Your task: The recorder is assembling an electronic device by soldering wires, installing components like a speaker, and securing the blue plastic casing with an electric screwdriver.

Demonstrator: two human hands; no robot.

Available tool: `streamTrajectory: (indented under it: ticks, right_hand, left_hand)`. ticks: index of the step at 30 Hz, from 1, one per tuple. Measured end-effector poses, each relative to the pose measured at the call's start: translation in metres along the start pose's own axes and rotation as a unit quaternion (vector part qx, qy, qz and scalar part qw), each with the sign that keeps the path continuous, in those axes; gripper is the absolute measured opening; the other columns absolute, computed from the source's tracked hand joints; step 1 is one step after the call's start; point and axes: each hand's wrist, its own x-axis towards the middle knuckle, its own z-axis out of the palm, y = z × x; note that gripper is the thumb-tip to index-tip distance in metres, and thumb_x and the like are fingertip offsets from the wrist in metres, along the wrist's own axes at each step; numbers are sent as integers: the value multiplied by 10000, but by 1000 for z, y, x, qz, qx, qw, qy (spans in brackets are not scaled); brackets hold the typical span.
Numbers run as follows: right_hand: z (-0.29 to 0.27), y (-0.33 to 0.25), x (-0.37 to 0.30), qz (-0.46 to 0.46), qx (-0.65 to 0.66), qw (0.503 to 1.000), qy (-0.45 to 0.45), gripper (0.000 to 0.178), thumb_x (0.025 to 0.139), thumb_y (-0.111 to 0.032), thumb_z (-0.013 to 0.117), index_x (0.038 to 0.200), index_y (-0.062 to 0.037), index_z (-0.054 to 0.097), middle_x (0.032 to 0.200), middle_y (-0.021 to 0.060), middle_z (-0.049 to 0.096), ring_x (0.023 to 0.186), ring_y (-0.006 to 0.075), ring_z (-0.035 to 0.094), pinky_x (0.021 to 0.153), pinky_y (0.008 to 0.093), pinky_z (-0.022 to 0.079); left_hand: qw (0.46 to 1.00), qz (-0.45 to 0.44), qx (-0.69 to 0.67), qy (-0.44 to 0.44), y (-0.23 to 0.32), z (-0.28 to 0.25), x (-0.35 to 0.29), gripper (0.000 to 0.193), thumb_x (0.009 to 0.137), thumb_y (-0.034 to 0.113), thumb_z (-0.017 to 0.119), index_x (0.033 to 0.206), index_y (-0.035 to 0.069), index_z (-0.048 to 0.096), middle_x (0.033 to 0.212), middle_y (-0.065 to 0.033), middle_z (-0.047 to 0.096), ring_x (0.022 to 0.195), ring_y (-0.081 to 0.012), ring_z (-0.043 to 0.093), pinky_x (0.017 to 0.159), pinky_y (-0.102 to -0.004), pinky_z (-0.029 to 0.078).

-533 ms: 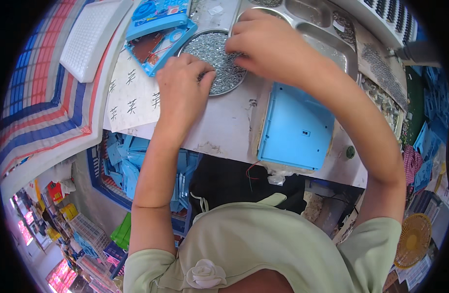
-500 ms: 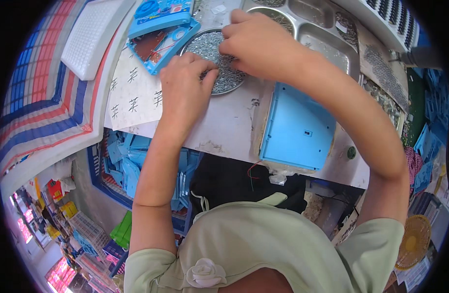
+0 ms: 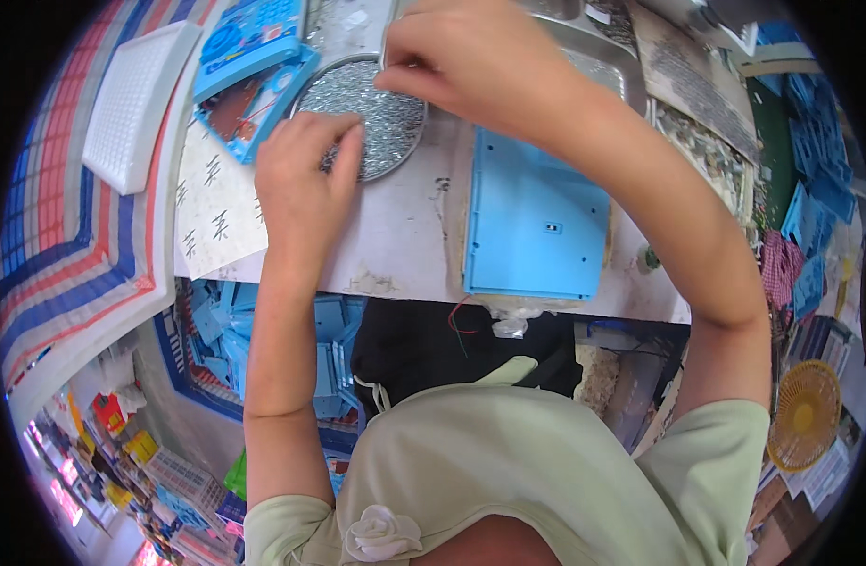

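Note:
A round metal dish (image 3: 395, 168) full of small silvery screw-like pieces (image 3: 365, 102) lies on the worktop. My left hand (image 3: 301, 160) is at its left edge, fingers curled, thumb near the index finger. My right hand (image 3: 466, 52) is bent over the dish's upper right side with thumb and fingers pinched. Anything within either grip is too small or hidden to make out. Beside my left hand is an open light-blue plastic case (image 3: 287, 90) with a brown board and thin wires inside. Below my right forearm lies a flat blue panel (image 3: 536, 222) with a small slot.
Behind my right arm stands a compartmented steel tray (image 3: 631, 71). A paper sheet with handwritten characters (image 3: 216, 212) and a white gridded tray (image 3: 136, 104) are on the left. A blue crate (image 3: 183, 354) of blue parts is below the worktop. More blue parts (image 3: 819, 160) are piled at far right.
The view has shifted, so the worktop things appear further left. My right hand has drawn slightly up and right relative to the dish; my left hand stays at its left edge.

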Motion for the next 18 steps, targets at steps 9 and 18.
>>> streamTrajectory:
  ticks: [9,18]
  right_hand:
    - [-66,-31,-181,219,88,970,51,103,814,-34,778,906,-31,732,863,105,664,847,292,617,736,388,509]
    - [-60,-30,-196,195,88,973,92,157,764,-29,801,901,-35,723,850,83,656,827,276,611,717,376,508]
  left_hand:
    - [941,249,-123,-192,116,49,-23,197,767,83,772,962,104,766,919,-20,659,818,-212,591,779,-391,432]
    - [923,301,-49,-235,126,56,-26,267,734,89,764,1001,99,763,954,-17,657,834,-213,582,796,-398,442]
